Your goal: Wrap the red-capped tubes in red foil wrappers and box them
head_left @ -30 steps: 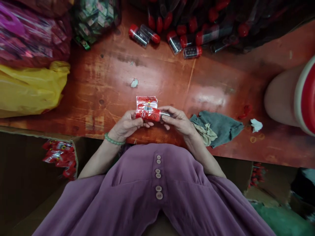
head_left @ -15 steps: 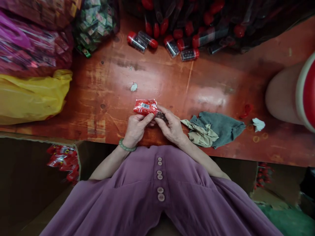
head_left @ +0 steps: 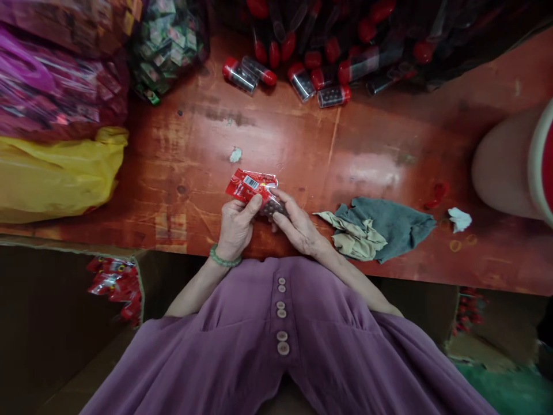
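Gripping a red wrapper (head_left: 249, 185) between thumb and fingers, the left hand (head_left: 235, 227) hovers over the near edge of the red wooden table (head_left: 389, 150), a green bead bracelet (head_left: 223, 259) on its wrist. The right hand (head_left: 298, 227) is closed on a small clear tube (head_left: 273, 206) with dark contents, whose left end sits inside the wrapper, so the two hands meet just above the person's purple buttoned garment (head_left: 280, 346). The wrapper shows a white barcode patch and tilts up to the far left. Just right of the hands lies a crumpled grey-green cloth (head_left: 389, 227) with a beige rag (head_left: 354, 236) on its left part, and farther right a scrap of white paper (head_left: 459, 219). A smaller white scrap (head_left: 235, 154) lies on the table beyond the hands. Along the far edge a heap of red-capped clear tubes (head_left: 302, 80) spills from a dark bag. At the far left sit a bag of green packets (head_left: 166, 43), a pink-purple bag (head_left: 52, 86) and, nearer, a yellow plastic bag (head_left: 56, 176). At the right edge stands a large pale container with a red band (head_left: 510, 167). Below the table on the left, a cardboard box holds finished red packets (head_left: 114, 285).
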`<state>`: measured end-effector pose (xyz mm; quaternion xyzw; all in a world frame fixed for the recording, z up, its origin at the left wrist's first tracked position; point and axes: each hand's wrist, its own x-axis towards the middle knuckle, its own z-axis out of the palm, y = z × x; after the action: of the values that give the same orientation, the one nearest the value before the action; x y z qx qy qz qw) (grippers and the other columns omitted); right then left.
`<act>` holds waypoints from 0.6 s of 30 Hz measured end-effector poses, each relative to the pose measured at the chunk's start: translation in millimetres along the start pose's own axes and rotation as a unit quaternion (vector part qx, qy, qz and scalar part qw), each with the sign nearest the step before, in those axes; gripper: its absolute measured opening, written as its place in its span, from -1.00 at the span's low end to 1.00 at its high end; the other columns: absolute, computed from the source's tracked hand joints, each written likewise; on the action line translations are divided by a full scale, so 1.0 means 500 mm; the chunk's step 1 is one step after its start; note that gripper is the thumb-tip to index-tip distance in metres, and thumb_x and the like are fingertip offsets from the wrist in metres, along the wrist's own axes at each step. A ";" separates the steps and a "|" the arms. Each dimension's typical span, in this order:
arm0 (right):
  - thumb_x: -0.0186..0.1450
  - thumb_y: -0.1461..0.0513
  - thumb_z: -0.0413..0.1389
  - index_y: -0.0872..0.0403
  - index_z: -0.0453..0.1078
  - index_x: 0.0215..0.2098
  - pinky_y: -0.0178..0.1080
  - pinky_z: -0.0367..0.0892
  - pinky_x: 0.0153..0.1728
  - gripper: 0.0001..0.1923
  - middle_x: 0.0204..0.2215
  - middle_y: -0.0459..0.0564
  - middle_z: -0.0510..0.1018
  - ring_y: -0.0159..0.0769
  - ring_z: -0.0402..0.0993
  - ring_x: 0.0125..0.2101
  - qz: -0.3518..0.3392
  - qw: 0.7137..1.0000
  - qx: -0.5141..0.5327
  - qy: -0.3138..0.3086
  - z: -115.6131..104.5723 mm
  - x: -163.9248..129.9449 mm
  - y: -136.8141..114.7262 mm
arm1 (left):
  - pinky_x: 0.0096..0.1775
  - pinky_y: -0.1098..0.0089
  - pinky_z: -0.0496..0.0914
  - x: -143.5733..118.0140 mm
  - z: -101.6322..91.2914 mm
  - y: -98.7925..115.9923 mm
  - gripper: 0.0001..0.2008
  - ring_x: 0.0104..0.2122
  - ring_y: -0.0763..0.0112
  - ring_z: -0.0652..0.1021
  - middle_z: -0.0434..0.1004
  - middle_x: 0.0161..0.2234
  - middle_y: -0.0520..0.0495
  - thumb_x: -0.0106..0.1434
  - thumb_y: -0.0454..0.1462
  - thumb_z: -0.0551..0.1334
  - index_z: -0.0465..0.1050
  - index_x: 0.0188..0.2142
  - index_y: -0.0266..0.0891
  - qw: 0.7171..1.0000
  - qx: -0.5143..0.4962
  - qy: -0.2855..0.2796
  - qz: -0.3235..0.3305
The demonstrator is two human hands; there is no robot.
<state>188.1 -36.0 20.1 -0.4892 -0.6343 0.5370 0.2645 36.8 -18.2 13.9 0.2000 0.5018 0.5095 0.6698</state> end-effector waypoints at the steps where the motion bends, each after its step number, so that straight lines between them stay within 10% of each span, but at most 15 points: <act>1: 0.47 0.01 -0.16 0.05 -0.04 0.38 -0.17 0.49 -0.17 -0.42 -0.21 0.01 0.54 -0.32 0.51 -0.35 0.010 1.000 0.007 -0.016 -0.002 -0.004 0.000 | -0.36 0.45 0.43 0.000 0.002 -0.001 -0.64 -0.51 0.51 0.52 0.61 -0.49 0.01 -0.08 -0.01 0.50 0.59 -0.49 -0.26 1.000 0.002 0.002 0.004; 9: 0.45 0.09 -0.11 0.04 -0.01 0.37 0.00 0.32 0.20 -0.43 0.25 0.15 0.31 -0.09 0.32 0.21 -0.066 0.995 -0.064 0.029 -0.002 -0.007 -0.006 | -0.22 0.45 0.45 0.007 0.010 -0.010 -0.65 -0.44 0.52 0.55 0.65 -0.42 0.02 -0.10 -0.04 0.52 0.62 -0.42 -0.22 1.000 -0.003 -0.001 0.017; 18: 0.44 -0.05 -0.09 -0.02 -0.05 0.35 -0.23 0.48 -0.35 -0.39 -0.36 -0.09 0.44 -0.39 0.37 -0.50 -0.009 0.993 0.122 -0.002 0.004 -0.013 0.000 | -0.38 0.41 0.45 -0.014 0.015 0.010 -0.63 -0.53 0.48 0.51 0.59 -0.51 0.02 -0.07 0.01 0.49 0.56 -0.49 -0.23 0.999 0.013 -0.034 0.015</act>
<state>188.9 -42.6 20.7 -0.4465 -0.5691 0.6089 0.3255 41.1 -20.8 24.3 0.2335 0.4826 0.5053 0.6762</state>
